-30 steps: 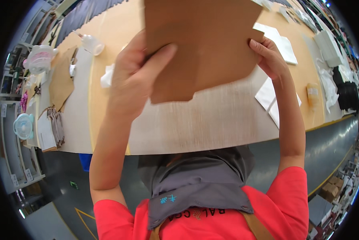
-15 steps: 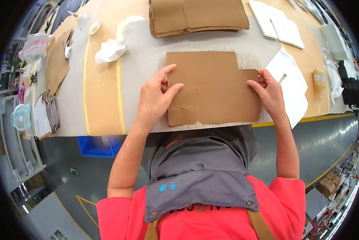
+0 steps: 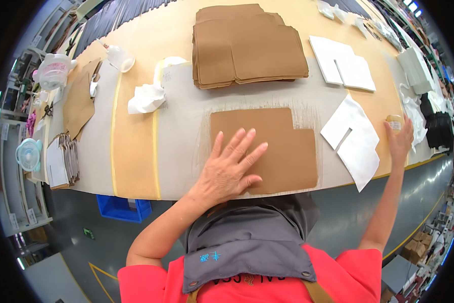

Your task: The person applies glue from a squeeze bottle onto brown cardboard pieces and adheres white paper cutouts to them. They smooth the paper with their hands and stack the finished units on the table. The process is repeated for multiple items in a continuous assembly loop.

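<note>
A brown sheet (image 3: 287,156) with a stepped upper right corner and a short slit lies flat near the table's front edge. Spread over its left part is my left hand (image 3: 227,169), fingers apart and holding nothing. Off to the right, my right hand (image 3: 401,139) has its thumb and fingers around a small amber bottle (image 3: 394,122). Part of the bottle is hidden by the hand. Between the brown sheet and that bottle lies a white slotted piece (image 3: 355,144).
A stack of brown sheets (image 3: 252,50) stands at the back, with more white pieces (image 3: 340,63) to its right. Crumpled white tissue (image 3: 146,98) and a clear squeeze bottle (image 3: 120,59) lie left. A blue bin (image 3: 123,208) sits below the table edge.
Both hands have let go of the brown sheet's sides, and it now lies flat. My left hand has moved onto it; my right hand has reached right to the amber bottle. The view has shifted.
</note>
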